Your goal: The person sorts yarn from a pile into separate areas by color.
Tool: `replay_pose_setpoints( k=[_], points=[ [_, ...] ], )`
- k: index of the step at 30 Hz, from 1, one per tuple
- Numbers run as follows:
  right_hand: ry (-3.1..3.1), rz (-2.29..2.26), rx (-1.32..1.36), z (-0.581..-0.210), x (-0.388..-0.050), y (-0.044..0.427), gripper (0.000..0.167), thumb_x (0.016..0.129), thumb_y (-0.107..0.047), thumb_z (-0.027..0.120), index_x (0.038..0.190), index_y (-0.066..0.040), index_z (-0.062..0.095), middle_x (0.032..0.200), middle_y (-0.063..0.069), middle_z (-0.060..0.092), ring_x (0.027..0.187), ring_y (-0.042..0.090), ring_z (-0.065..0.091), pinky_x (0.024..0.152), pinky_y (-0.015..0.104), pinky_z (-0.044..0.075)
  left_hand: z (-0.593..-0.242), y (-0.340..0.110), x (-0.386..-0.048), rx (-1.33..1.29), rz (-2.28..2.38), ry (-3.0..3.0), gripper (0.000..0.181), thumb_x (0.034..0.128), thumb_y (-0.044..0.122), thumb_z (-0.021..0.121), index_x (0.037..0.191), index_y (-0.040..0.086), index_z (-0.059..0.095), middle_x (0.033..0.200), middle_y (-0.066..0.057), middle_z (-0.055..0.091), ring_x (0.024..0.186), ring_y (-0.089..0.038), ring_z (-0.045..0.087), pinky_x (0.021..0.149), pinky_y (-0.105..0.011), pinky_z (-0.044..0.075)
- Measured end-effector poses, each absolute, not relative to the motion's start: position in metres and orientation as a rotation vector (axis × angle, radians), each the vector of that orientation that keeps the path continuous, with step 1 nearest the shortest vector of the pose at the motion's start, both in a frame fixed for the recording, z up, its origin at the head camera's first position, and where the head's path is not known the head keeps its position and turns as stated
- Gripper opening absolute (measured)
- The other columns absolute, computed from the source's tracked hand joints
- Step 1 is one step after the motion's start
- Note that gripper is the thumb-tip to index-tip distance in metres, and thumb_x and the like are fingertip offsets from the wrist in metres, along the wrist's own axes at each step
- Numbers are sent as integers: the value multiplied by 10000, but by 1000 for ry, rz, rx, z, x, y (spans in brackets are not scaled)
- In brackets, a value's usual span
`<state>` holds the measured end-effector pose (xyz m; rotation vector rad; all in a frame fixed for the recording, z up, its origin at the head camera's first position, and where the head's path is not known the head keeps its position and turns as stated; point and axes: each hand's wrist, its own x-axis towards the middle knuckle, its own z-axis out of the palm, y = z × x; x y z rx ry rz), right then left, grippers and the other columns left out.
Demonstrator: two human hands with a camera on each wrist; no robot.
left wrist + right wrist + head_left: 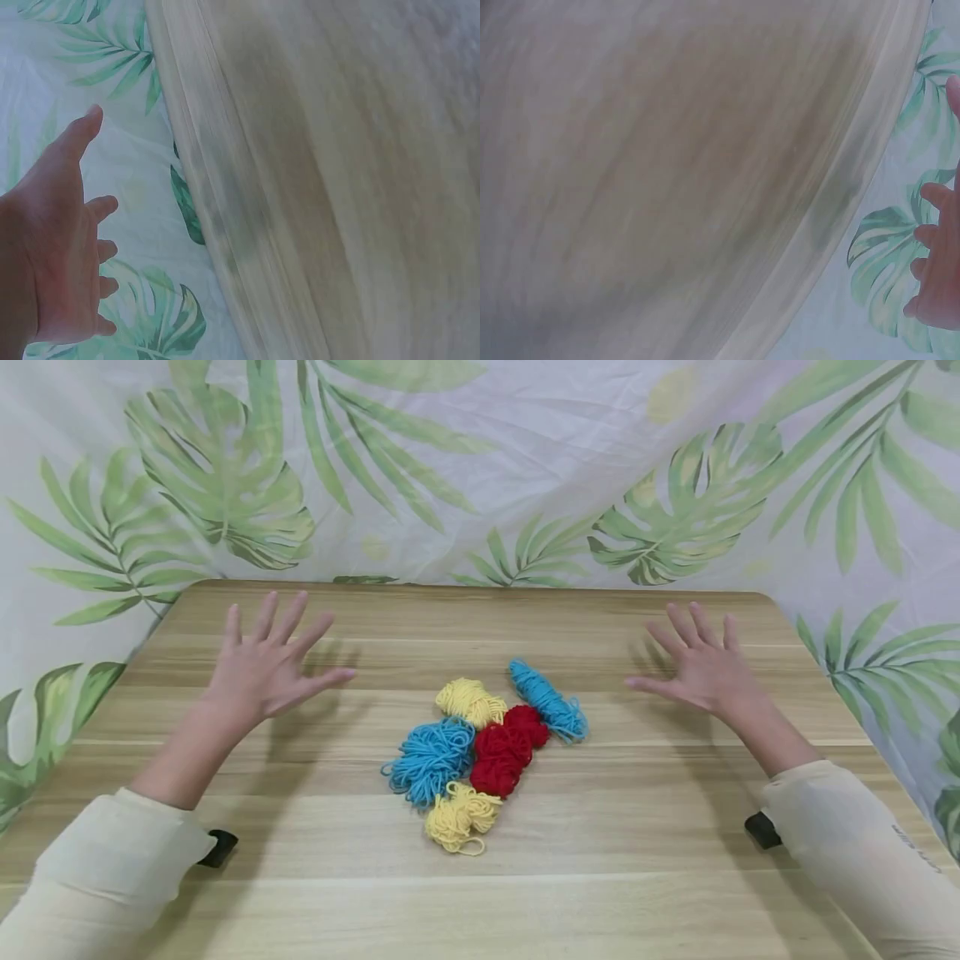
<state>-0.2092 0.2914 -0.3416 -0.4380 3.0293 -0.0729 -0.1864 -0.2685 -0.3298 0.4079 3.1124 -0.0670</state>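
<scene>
Several bundles of yarn lie in a cluster on the table in the head view. A loose blue bundle [431,760] is at the cluster's left, and a long blue bundle [547,700] slants at its upper right. Between them are a red bundle [504,756], a yellow bundle [468,700] above and another yellow bundle [459,818] below. My left hand [266,672] is held over the table left of the yarn, fingers spread, holding nothing. On the other side my right hand [705,668] is spread the same way, apart from the yarn. Neither wrist view shows the yarn.
The wood-grain table [480,910] has rounded far corners. A white cloth with green leaf prints [525,460] hangs behind it and along both sides. Under each cuff shows a black piece, one at the left sleeve [112,852] and one at the right sleeve [847,835].
</scene>
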Motion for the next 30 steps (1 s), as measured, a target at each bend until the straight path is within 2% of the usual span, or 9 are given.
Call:
replay_pose_setpoints(
  k=[11, 24, 30],
  points=[
    [3052, -69, -539, -344, -207, 275, 993, 904, -726, 598, 1642, -137, 291, 1727, 176, 87, 1584, 396, -27, 1194, 720, -41, -332, -253, -183, 477, -29, 3116, 947, 940, 768, 483, 1651, 180, 273, 1725, -186, 69, 1567, -460, 5, 1197, -716, -47],
    [3058, -21, -657, -345, -202, 251, 936, 910, -702, 602, 1618, -140, 360, 1698, 202, 208, 1575, 417, 93, 1222, 684, 53, -336, -236, -183, 579, -59, 3112, 914, 943, 736, 519, 1634, 170, 326, 1713, -196, 139, 1562, -471, 55, 1198, -726, 31],
    [3078, 8, -716, -344, -202, 241, 911, 917, -688, 611, 1602, -129, 392, 1661, 221, 298, 1529, 447, 245, 1195, 665, 233, -336, -229, -183, 599, -27, 3075, 921, 942, 741, 518, 1638, 172, 319, 1715, -191, 141, 1567, -456, 57, 1206, -712, 48]
  ],
)
